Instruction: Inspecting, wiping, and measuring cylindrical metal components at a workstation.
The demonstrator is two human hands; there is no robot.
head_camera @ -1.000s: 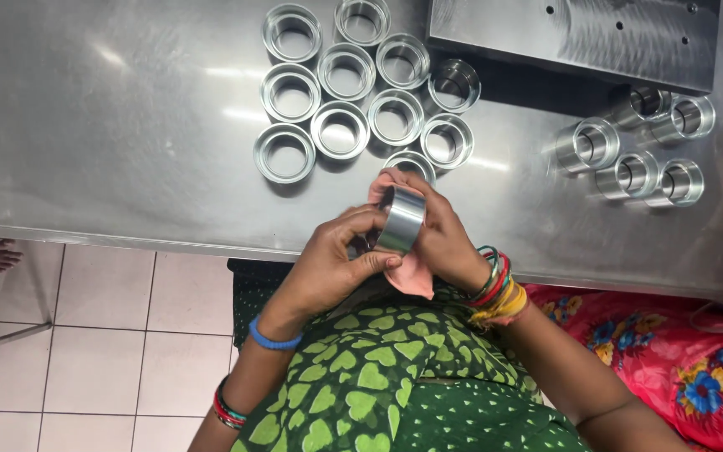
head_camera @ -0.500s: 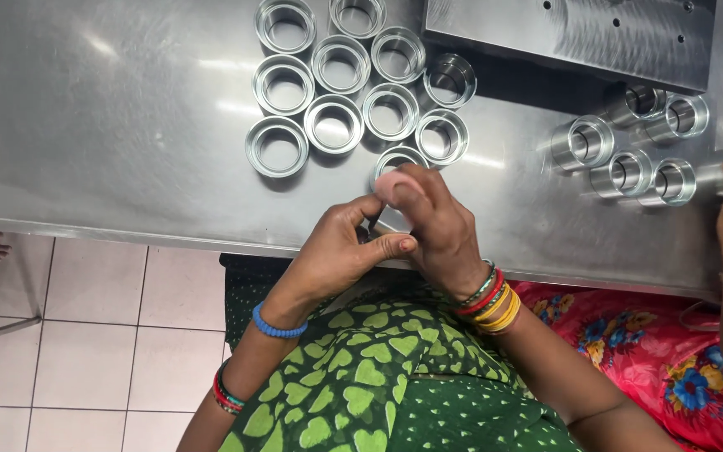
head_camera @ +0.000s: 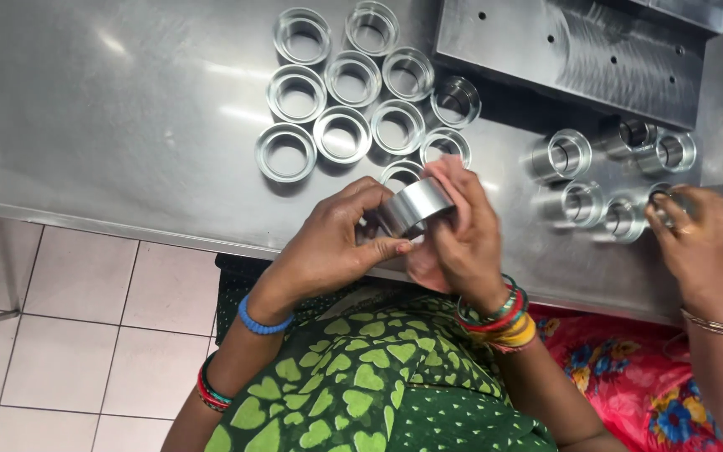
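Step in hand, by the look of it: wiping 1 metal ring point(head_camera: 414, 205) w/ a pink cloth point(head_camera: 449, 180). To do it well, I'd judge: keep the ring pinched by its rim only, turn it bit by bit so the cloth covers the whole band, and hold it over the steel table point(head_camera: 127, 100) edge, not over the tiled floor point(head_camera: 77, 335), in case it slips.

Left hand point(head_camera: 332, 243) is closed on the ring, thumb and fingertips gripping it at its 9 o'clock side. Right hand point(head_camera: 462, 234) presses the cloth onto the ring from 3 o'clock, fingers curled round, holding both cloth & ring.

The ring sits between the 2 hands, touching both, tilted, just off the table's near edge. At its 12 o'clock: a cluster of 9 or so similar rings point(head_camera: 345, 134). At 3 o'clock, well apart, a co-worker's hand point(head_camera: 692, 230) touches other sleeves point(head_camera: 583, 203).
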